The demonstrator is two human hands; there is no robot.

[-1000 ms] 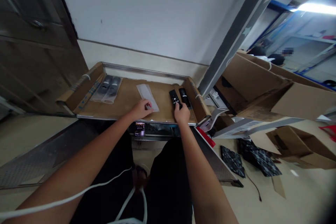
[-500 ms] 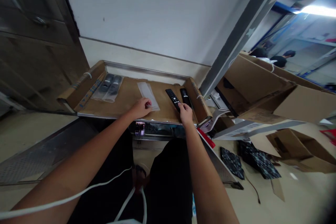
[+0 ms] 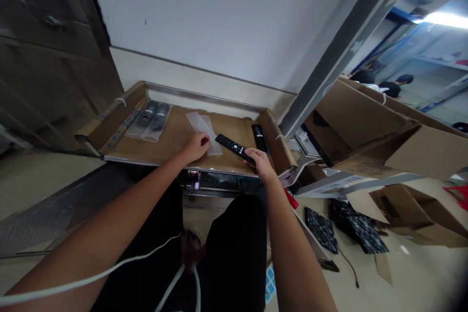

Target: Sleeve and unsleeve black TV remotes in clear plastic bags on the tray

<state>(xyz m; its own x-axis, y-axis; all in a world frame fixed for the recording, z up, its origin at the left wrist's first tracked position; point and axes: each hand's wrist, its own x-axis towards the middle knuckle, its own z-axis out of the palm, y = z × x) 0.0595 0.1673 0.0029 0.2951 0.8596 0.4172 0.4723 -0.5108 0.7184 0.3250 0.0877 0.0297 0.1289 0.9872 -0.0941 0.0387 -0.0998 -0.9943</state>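
My right hand grips the near end of a black remote control. The remote points leftward, buttons up, and its far end reaches the clear plastic sleeves. With fingers curled, my left hand pinches the edge of one sleeve; its fingertips are partly hidden. A second black remote lies by the right side of the cardboard-lined tray. On the left of the tray, two bagged remotes lie side by side.
Folded cardboard walls edge the tray on both sides. A large open carton stands to the right, with another carton and dark patterned bags on the floor. A white cable crosses my left forearm. People sit far right.
My right hand has swung the remote leftward, turning it flatter toward the sleeves. The upper sleeve has shifted left at its far end, fanning away from the one beneath.
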